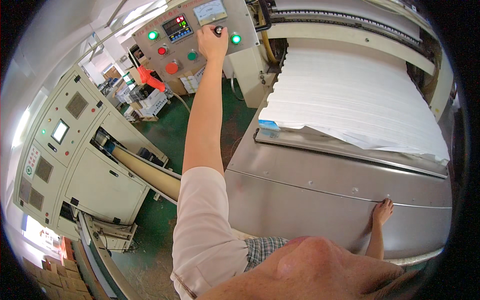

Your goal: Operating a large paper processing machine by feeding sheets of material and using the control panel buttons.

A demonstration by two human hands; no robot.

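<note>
Above the green floor [155, 220], the left hand [212, 45] pinched the panel's [177, 51] knob [218, 31], upper centre, best turned gently, I judged, while the right hand [383, 212], its hold unclear, curled at the table's [300, 212] seam [320, 192], lower right.

Right half of frame: brushed-metal machine table [300, 205], seam across it, small round marks near the seam. On its raised metal plate [400, 161], upper right, layered white sheet material [345, 95], front edge ragged, blue patch at left corner. Green floor [155, 215], left of centre: cream control cabinet [100, 182] standing on it.
</note>
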